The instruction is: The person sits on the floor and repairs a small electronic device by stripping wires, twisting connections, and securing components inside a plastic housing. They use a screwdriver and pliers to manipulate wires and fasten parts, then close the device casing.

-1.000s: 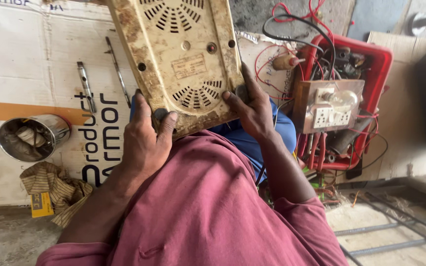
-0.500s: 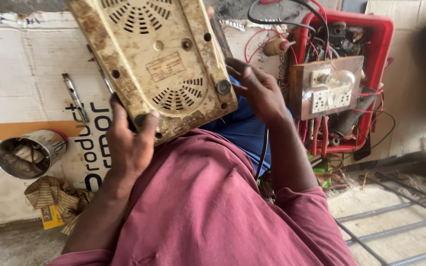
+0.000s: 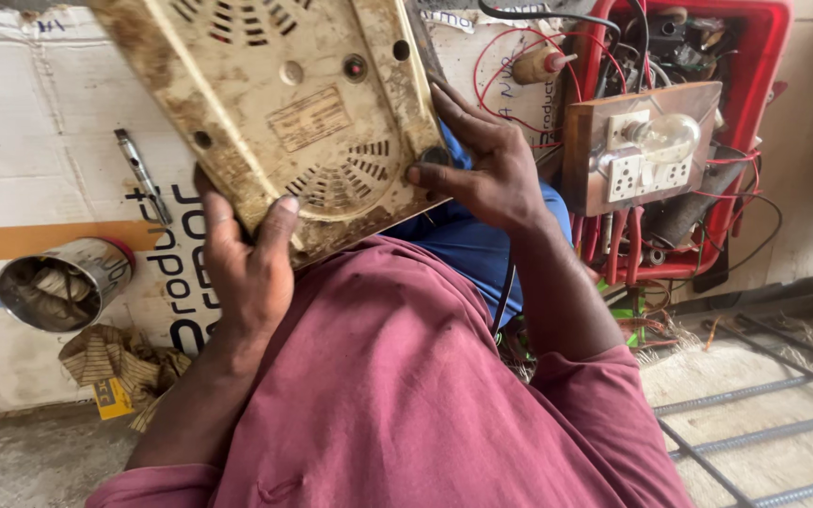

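Observation:
I hold a dirty cream-coloured appliance casing [image 3: 284,103] upside down over my lap, its vented underside with a label facing me. My left hand [image 3: 247,268] grips its near left edge, thumb on top. My right hand [image 3: 482,165] clasps the right edge, fingertips by a small round foot. My maroon sleeves and blue trousers lie beneath the casing.
A red crate [image 3: 764,56] with wires and a wooden test board [image 3: 637,146] carrying a bulb and sockets stands at right. On flattened cardboard [image 3: 30,122] lie a metal tool [image 3: 143,174], a steel tin [image 3: 58,282] and a rag [image 3: 115,362]. Steel rods [image 3: 755,404] lie at the lower right.
The casing has tilted and shifted left and up in view; both hands kept their grip and moved with it as my head came closer.

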